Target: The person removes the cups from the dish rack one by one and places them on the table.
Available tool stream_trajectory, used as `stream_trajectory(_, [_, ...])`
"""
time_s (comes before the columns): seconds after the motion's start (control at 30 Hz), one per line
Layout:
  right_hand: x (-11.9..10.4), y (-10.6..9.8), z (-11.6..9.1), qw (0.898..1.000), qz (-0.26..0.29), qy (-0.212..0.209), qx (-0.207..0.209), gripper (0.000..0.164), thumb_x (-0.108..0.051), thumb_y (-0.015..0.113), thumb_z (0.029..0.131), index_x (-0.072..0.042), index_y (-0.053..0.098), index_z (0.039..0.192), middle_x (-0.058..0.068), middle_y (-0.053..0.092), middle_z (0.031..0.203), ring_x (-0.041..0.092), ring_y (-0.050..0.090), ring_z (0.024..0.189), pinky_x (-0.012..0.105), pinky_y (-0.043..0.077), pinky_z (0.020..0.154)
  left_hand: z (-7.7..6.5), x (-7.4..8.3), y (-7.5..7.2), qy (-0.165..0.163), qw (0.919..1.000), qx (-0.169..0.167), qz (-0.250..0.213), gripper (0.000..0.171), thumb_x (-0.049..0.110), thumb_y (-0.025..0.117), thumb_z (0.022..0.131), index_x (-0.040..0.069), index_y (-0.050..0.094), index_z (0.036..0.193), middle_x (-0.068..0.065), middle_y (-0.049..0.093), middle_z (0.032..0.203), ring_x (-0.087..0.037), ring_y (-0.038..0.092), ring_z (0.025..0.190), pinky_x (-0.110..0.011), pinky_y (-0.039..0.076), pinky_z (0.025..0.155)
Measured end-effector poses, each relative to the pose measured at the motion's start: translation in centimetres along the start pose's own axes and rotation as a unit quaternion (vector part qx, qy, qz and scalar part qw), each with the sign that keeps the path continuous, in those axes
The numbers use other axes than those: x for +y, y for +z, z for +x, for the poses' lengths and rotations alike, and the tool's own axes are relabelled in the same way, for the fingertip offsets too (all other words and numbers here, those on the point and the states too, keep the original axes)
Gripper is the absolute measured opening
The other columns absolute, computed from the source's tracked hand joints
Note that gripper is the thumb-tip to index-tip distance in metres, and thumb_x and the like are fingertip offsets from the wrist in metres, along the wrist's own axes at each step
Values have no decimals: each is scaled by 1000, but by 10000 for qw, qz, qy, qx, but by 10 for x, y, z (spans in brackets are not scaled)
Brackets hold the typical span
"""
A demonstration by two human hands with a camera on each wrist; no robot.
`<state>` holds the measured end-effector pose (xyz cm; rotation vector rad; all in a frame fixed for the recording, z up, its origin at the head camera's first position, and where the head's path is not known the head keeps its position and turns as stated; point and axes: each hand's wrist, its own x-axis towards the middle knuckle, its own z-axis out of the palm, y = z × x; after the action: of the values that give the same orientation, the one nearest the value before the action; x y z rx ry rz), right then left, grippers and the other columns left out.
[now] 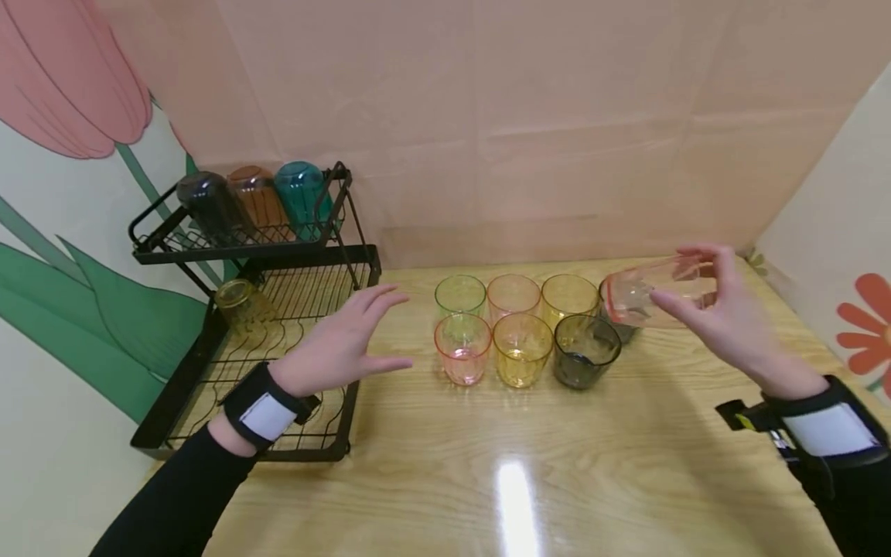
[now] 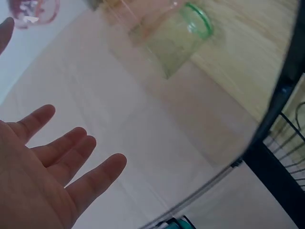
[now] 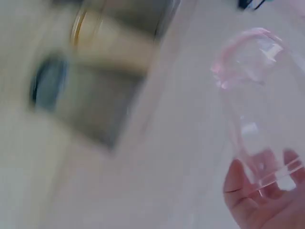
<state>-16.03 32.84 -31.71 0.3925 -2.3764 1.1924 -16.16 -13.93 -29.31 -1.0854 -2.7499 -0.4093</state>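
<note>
My right hand point(image 1: 734, 317) grips a clear pink glass point(image 1: 636, 294) near one end, holding it on its side above the right end of the grouped glasses. In the right wrist view, thumb and fingertips wrap the near end of this pink glass point(image 3: 243, 105). My left hand point(image 1: 341, 340) is held in the air over the right side of the black rack, fingers spread and thumb apart, with nothing in it. The left wrist view shows its palm point(image 2: 33, 186) bare. Between the hands stand a green glass point(image 1: 459, 291), a front pink glass point(image 1: 463, 371) and a front yellow glass point(image 1: 519, 371).
A two-tier black dish rack point(image 1: 348, 418) stands at the left. Its top tier bears upturned dark point(image 1: 209, 203), brown point(image 1: 256, 197) and teal glasses point(image 1: 302, 193); a yellow glass point(image 1: 244, 303) sits below. A dark grey glass point(image 1: 583, 371) ends the front row. The wall backs the wooden table point(image 1: 431, 480).
</note>
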Motion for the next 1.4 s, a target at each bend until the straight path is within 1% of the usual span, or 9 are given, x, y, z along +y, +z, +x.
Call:
stream_trajectory(0.13, [0,-23,1,9902,-1355,-15,-326,70,-14,78,81,3,39,138,21,44,119,31,44,101,36,38,74,-10,-8,-2,-348,9994,-40,44,84,58,66,86,12,35,148,-17,30,152,-32,35,134,-41,54,77])
stream_trajectory(0.27, [1,-33,0,9659,-2464,-98,-790,73,-32,80,80,4,43,132,29,45,119,47,46,97,59,35,73,-18,-13,-2,-533,9986,-67,-20,83,56,67,86,10,35,148,-16,29,152,-32,34,135,-45,52,85])
stream_trajectory(0.43, [5,-26,-4,9311,-3309,-147,-1529,77,-51,78,77,1,49,126,28,49,114,44,53,88,56,43,64,-25,-17,0,-651,9978,-91,-80,83,54,67,86,7,36,147,-17,31,152,-33,33,136,-52,42,99])
stream_trajectory(0.67, [17,-2,-19,9002,-3673,-130,-2334,80,-63,71,77,-2,51,124,27,53,112,48,53,96,59,47,64,-29,-19,5,-644,9979,-80,-20,80,53,68,87,8,38,146,-18,32,151,-35,36,134,-51,48,90])
stream_trajectory(0.87, [31,12,-33,8931,-3711,-248,-2530,81,-58,74,76,2,48,124,28,54,108,50,55,91,54,48,55,-31,-19,10,-589,9982,-49,-73,78,50,71,86,11,40,146,-18,31,151,-37,36,134,-54,49,88])
stream_trajectory(1.0, [35,18,-39,8952,-3669,-180,-2523,81,-55,75,77,3,45,126,30,52,109,51,53,92,54,48,53,-31,-20,11,-546,9985,-33,-97,77,50,70,86,13,40,146,-18,31,152,-38,35,134,-55,48,89])
stream_trajectory(1.13, [36,21,-39,9004,-3600,-60,-2443,79,-55,75,77,4,46,122,31,50,108,50,52,94,58,49,58,-32,-20,11,-557,9984,-54,-66,76,50,70,86,16,40,147,-17,30,152,-38,35,133,-50,53,77])
stream_trajectory(1.3, [34,19,-39,9116,-3269,225,-2481,103,-63,74,74,15,39,130,39,45,117,55,49,102,63,47,73,-35,-20,11,-637,9979,-100,-48,75,50,69,87,17,39,148,-17,30,152,-38,37,132,-45,54,67])
stream_trajectory(1.4, [33,11,-41,9170,-3025,492,-2552,116,-64,75,72,21,29,136,46,37,125,60,46,106,66,44,80,-36,-21,12,-670,9977,-121,-26,75,50,69,87,17,40,147,-18,30,152,-38,36,132,-49,54,74])
